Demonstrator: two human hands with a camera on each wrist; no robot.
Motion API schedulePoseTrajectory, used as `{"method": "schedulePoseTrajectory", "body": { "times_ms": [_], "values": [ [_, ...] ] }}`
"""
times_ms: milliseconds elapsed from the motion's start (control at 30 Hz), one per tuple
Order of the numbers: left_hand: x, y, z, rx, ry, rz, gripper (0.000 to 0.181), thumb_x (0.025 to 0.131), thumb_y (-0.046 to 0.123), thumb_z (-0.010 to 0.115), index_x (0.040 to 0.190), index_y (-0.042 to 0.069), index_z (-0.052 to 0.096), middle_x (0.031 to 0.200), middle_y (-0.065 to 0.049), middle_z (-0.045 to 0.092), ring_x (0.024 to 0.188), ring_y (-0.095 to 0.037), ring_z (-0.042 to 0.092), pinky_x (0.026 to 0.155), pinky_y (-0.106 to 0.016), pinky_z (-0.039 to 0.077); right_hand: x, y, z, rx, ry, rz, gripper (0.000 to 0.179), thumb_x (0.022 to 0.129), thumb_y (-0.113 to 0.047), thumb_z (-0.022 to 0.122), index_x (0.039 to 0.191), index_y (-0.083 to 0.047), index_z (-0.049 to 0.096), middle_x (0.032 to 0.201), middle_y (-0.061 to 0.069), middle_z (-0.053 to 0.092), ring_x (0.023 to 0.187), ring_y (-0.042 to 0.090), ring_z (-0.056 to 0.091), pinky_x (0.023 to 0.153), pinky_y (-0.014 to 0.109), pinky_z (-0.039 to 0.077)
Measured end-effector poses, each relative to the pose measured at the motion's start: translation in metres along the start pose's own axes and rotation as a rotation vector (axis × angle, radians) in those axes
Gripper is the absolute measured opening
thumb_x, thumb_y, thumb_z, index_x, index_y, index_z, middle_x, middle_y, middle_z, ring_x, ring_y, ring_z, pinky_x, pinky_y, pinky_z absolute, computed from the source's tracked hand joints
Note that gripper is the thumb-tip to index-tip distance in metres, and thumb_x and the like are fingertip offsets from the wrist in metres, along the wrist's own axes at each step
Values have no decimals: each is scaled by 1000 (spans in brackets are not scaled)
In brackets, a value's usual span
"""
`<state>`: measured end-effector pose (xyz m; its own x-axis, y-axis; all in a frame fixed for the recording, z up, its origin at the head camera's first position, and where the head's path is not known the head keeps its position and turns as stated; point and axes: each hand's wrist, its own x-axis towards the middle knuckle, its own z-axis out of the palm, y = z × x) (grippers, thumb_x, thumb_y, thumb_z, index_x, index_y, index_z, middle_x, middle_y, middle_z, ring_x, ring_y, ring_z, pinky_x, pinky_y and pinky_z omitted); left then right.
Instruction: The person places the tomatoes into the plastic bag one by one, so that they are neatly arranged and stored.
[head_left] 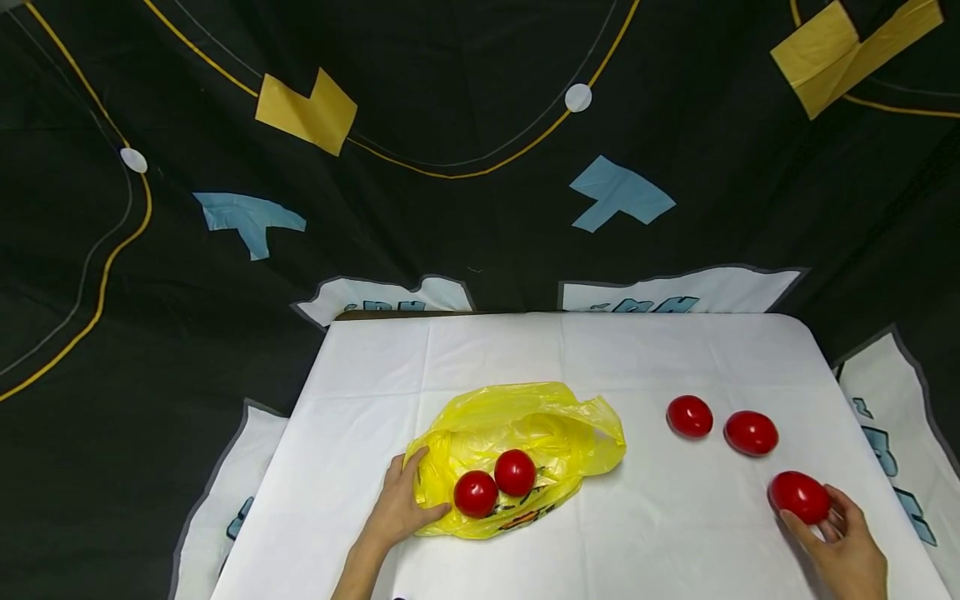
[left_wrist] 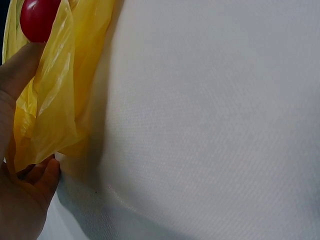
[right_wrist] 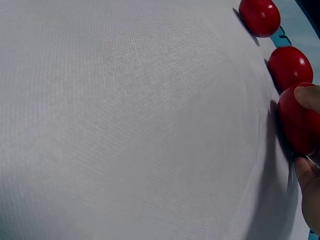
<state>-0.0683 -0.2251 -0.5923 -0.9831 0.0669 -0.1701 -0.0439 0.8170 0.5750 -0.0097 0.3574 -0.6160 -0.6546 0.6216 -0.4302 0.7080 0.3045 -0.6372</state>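
A yellow plastic bag [head_left: 551, 421] lies on the white-covered table, its mouth spread. Two glossy red balls [head_left: 515, 472] sit side by side in the opening. At the bag's left edge, my left hand [head_left: 401, 504] grips the plastic; the left wrist view has the thumb on the inner side and other fingers [left_wrist: 50, 177] outside. Over at the table's right side, my right hand [head_left: 843, 542] holds another red ball [head_left: 798, 497] between thumb and fingers. Part of that ball is hidden by the thumb [right_wrist: 307, 97] in the right wrist view.
Two more red balls stand beyond my right hand, one [head_left: 752, 433] nearer it and the other [head_left: 689, 417] farther left. The table [head_left: 495, 346] ends at a dark patterned cloth [head_left: 450, 225] behind.
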Motion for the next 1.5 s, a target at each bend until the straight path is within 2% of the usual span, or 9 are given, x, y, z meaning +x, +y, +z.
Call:
{"method": "schedulePoseTrajectory", "body": {
  "times_ms": [567,1167,1300,1500],
  "values": [
    [0,0,-1,-7,7,-5,102,62,48,84,145,14,36,136,-12,35,123,-30,39,98,-50,42,-3,2,3,-35,14,-23,89,88,-38,65,151,-3,13,143,33,29,123,49,35,97,57,33],
    [1,1,-1,-5,5,-1,102,62,49,84,145,15,36,136,-12,34,124,-31,38,98,-51,41,-29,-15,4,-62,-45,-25,91,86,-40,68,151,-5,15,142,32,31,122,47,33,96,60,34],
    [2,1,-1,-2,8,-1,102,61,50,84,145,14,36,136,-12,34,124,-31,38,98,-51,41,-36,-20,4,-62,-46,-54,90,86,-41,68,151,-5,16,142,32,32,123,49,34,96,60,35],
    [0,1,-1,-6,4,-11,102,61,49,84,145,14,36,136,-13,34,123,-31,39,97,-50,42,-52,-31,3,-63,-53,-157,89,85,-42,68,150,-5,20,140,31,35,124,49,35,96,60,35]
  ]
}}
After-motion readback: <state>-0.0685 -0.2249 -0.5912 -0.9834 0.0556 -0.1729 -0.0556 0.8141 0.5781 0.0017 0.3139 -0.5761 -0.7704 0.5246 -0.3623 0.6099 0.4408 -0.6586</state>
